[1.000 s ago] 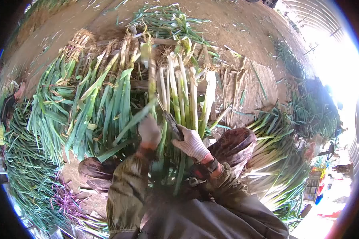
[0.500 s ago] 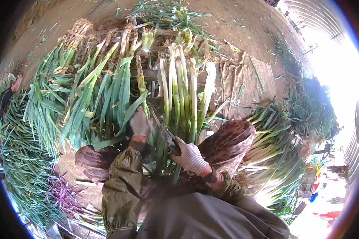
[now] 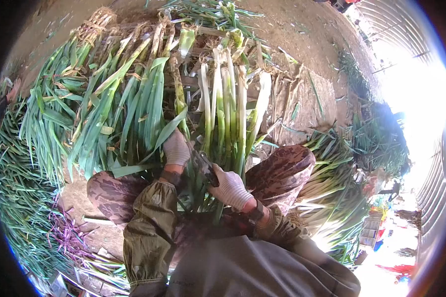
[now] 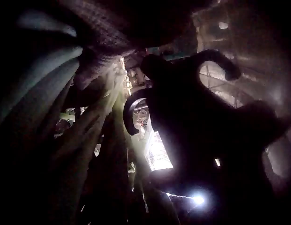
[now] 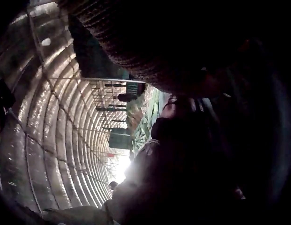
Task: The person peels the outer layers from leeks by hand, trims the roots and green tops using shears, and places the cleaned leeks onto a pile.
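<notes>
The gloved left hand (image 3: pixel 177 148) grips a green onion stalk (image 3: pixel 178 91) at its leafy part, the root end pointing away. In the gloved right hand (image 3: pixel 230 189) is a dark-handled tool (image 3: pixel 203 166), its narrow end pointing toward the left hand. Beside the stalk, several pale-stemmed stalks (image 3: pixel 226 99) lie side by side, roots away from the body. The left wrist view is dark, with leaves (image 4: pixel 84 136) hanging below the glove (image 4: pixel 101 42). Only the ribbed glove (image 5: pixel 122 42) stands out in the right wrist view.
Tied leek-like bundles (image 3: pixel 91 29) lie at the left, above a heap of green leaves (image 3: pixel 22 198). More pale stalks (image 3: pixel 327 178) are piled right of the knee (image 3: pixel 287 171). Brown sacking (image 3: pixel 302 99) covers ground at the right, and a crate (image 3: pixel 370 228) stands farther right.
The left hand and its stalk moved left from among the pale stalks, then stayed beside the left bundles. The right hand followed slightly leftward with the tool. The view has shifted slightly.
</notes>
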A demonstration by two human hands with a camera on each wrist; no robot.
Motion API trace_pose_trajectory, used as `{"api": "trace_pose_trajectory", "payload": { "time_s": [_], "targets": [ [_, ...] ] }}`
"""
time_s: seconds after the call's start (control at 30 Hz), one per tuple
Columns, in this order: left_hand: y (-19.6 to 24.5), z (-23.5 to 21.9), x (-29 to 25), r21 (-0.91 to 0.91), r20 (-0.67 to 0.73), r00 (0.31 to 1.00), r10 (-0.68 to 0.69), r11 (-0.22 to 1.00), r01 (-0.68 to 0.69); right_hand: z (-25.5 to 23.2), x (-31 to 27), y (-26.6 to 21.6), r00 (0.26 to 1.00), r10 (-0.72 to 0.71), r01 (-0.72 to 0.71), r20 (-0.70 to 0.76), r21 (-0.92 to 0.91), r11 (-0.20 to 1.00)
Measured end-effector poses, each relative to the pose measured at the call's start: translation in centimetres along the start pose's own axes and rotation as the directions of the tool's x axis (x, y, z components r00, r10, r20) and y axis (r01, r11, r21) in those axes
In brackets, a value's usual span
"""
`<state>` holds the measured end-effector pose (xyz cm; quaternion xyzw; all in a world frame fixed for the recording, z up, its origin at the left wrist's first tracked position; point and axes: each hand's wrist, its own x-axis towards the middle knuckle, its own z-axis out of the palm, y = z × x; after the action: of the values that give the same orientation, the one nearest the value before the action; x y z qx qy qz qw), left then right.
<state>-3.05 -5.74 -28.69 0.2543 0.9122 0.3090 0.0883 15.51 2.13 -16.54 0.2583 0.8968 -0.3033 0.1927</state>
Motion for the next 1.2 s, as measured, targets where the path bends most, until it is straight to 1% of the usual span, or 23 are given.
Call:
{"api": "trace_pose_trajectory", "payload": {
  "time_s": [0.03,0.13,0.23,0.27,0.33,0.37,0.43,0.53,0.57,0.63,0.73,0.83,0.93,1.03,1.13,1.2],
  "targets": [
    [-0.3,0.3,-0.1,0.022,-0.036,0.998,0.050,0.999,-0.050,0.0,0.2,-0.2,1.000,0.001,-0.001,-0.007,-0.007,1.000],
    [-0.4,0.1,0.1,-0.032,0.038,0.999,0.026,0.999,-0.025,0.1,1.2,-0.5,0.999,-0.003,0.002,-0.046,-0.017,1.000],
    [-0.9,1.6,0.6,-0.009,-0.062,0.998,0.007,1.000,-0.008,0.2,2.3,-1.0,0.997,0.011,-0.013,-0.082,-0.022,1.000],
    [-1.1,2.0,0.4,-0.031,-0.039,0.999,-0.019,0.999,0.018,0.1,2.7,-1.2,0.996,0.018,-0.020,-0.092,-0.025,0.999],
    [0.6,0.1,-0.2,-0.071,0.012,0.997,-0.070,0.995,0.071,-0.3,3.2,-1.7,0.995,0.031,-0.034,-0.093,-0.033,0.999],
    [0.3,0.4,-0.2,-0.124,-0.032,0.999,-0.030,0.992,0.026,-0.5,3.4,-2.0,0.995,0.039,-0.042,-0.093,-0.036,0.998],
    [-0.3,1.1,-0.1,-0.223,-0.129,0.991,0.043,0.972,-0.071,-0.5,4.2,-1.9,0.988,0.037,-0.046,-0.147,-0.059,0.997],
    [-0.4,0.9,-0.3,-0.176,0.016,0.998,0.054,0.983,-0.050,-0.3,5.7,-0.7,0.979,0.012,-0.028,-0.202,-0.077,0.997],
    [-0.2,0.7,-0.4,-0.165,0.026,0.999,0.025,0.986,-0.021,-0.3,6.2,-0.2,0.976,-0.001,-0.017,-0.216,-0.082,0.997],
    [0.9,0.1,-0.8,-0.140,0.051,0.998,-0.033,0.989,0.040,-0.9,6.7,-0.8,0.981,0.014,-0.032,-0.195,-0.090,0.995],
    [0.5,0.5,-0.5,-0.052,0.080,0.995,-0.053,0.997,0.057,-1.3,7.2,-1.6,0.984,0.028,-0.046,-0.178,-0.093,0.995],
    [0.6,0.7,-0.4,-0.090,0.104,0.988,-0.110,0.989,0.119,-1.2,7.8,-1.6,0.981,0.010,-0.025,-0.194,-0.075,0.997],
    [0.8,-0.1,-0.4,-0.085,0.173,0.979,-0.108,0.989,0.125,-1.7,9.9,-1.3,0.970,-0.014,-0.008,-0.242,-0.088,0.996],
    [1.0,-0.5,-0.6,-0.134,0.141,0.988,-0.065,0.987,0.084,-2.9,11.8,-1.8,0.974,-0.049,0.024,-0.222,-0.110,0.994],
    [1.0,-0.9,-0.5,-0.146,0.170,0.981,-0.095,0.982,0.120,-3.6,14.1,-2.5,0.976,-0.050,0.024,-0.211,-0.126,0.992],
    [0.9,-0.7,-0.6,-0.163,0.130,0.989,-0.071,0.982,0.092,-4.3,15.6,-3.1,0.975,-0.049,0.022,-0.215,-0.125,0.992]
  ]
}}
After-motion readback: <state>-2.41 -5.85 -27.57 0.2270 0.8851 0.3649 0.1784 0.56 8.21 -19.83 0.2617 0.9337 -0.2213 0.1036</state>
